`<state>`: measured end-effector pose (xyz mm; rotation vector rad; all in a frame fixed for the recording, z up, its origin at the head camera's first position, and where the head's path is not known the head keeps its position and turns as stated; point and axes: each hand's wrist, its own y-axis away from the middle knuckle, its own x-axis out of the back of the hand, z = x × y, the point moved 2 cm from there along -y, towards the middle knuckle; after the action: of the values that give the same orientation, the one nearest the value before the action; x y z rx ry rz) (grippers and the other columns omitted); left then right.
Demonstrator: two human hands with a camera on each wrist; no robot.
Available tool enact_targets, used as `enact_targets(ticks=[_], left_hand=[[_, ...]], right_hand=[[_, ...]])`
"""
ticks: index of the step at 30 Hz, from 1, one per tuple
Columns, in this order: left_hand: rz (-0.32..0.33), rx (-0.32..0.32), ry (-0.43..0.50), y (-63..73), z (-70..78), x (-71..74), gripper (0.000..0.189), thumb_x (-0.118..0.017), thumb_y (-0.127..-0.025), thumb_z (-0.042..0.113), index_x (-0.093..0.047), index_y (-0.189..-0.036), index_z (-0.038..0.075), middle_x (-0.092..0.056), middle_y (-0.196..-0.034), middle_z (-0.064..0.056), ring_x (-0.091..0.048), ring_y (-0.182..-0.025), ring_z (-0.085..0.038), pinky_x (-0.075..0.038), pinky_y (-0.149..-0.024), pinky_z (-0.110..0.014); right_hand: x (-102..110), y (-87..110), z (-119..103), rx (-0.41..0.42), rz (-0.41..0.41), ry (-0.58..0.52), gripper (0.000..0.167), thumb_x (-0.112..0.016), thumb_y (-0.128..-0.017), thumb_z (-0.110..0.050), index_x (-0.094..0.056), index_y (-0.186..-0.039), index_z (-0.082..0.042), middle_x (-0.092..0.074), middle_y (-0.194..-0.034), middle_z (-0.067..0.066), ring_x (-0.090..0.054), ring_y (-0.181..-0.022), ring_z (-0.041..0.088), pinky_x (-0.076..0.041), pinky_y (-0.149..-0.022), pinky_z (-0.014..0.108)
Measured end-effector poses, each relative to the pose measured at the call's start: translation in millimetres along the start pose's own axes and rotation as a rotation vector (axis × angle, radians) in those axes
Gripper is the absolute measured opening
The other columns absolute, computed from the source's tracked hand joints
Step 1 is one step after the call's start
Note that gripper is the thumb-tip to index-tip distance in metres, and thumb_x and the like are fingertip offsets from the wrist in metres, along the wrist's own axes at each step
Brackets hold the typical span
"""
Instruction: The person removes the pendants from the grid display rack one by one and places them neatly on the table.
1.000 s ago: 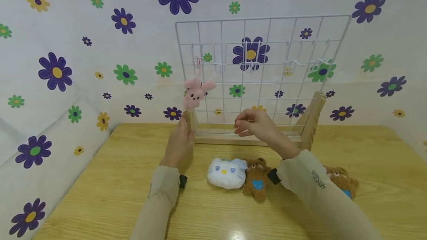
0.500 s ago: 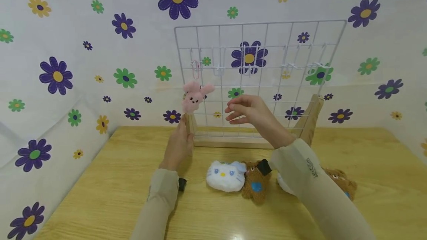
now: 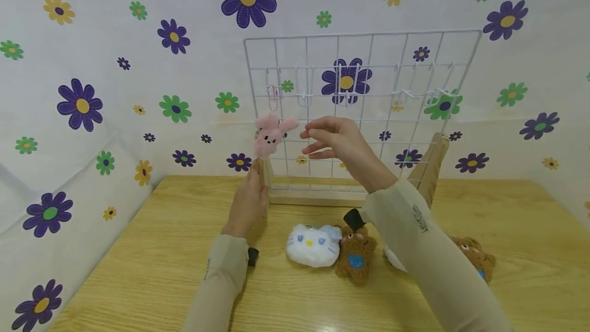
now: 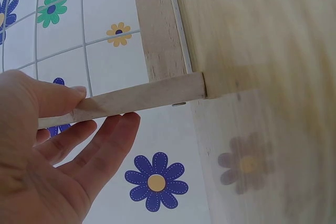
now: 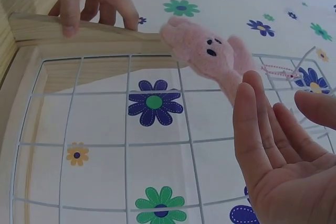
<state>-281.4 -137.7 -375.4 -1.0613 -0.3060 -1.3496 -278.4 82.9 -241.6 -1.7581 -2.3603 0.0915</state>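
Observation:
My left hand [image 4: 58,145] grips the wooden side post [image 4: 142,95] of a white wire grid rack [image 3: 338,35], thumb on one side and fingers on the other. A pink plush bunny keychain [image 3: 269,137] hangs by a pink clasp [image 3: 273,97] from the leftmost hook, just above that hand. To the bunny's right, my right hand [image 3: 338,145] is raised in front of the grid with its fingers loosely extended and nothing in them. In the right wrist view its fingertips [image 5: 252,80] overlap one ear of the bunny [image 5: 202,45].
Several white hooks [image 3: 304,97] line the grid's upper part. On the table [image 3: 152,270] lie a white plush cat head [image 3: 313,246] and a brown plush bear [image 3: 356,257]. Another bear [image 3: 475,255] and a white plush [image 3: 395,258] are partly hidden by my right sleeve.
My right hand has risen and moved left toward the bunny, its fingers spreading a little. The left hand keeps its grip on the post, and the bunny hangs in the same place.

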Motion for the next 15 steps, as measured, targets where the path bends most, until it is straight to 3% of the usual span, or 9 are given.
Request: enact_targets(ticks=[8,15], left_hand=[[0.007,-0.021,0.004,-0.1,-2.0,-1.0,0.064,-0.060,-0.098,-0.005,-0.026,-0.152,-0.010,-0.051,-0.139,-0.034,-0.058,-0.119,-0.048,-0.052,-0.098,-0.054],[-0.004,0.006,0.011,-0.4,-1.8,-1.3,0.064,-0.060,-0.099,-0.004,-0.025,-0.153,-0.010,-0.047,-0.144,-0.033,-0.056,-0.123,-0.048,-0.051,-0.100,-0.054]], right_hand=[[-8,-6.2,-8,0.027,0.062,-0.034,0.028,-0.055,-0.105,-0.010,-0.060,-0.130,0.003,-0.067,-0.124,0.018,-0.073,-0.086,0.022,-0.061,-0.084,0.037],[-13,-14.4,-12,0.024,0.115,-0.075,0.027,-0.058,-0.104,-0.012,-0.063,-0.127,0.002,-0.069,-0.117,0.018,-0.073,-0.078,0.018,-0.062,-0.079,0.034]])
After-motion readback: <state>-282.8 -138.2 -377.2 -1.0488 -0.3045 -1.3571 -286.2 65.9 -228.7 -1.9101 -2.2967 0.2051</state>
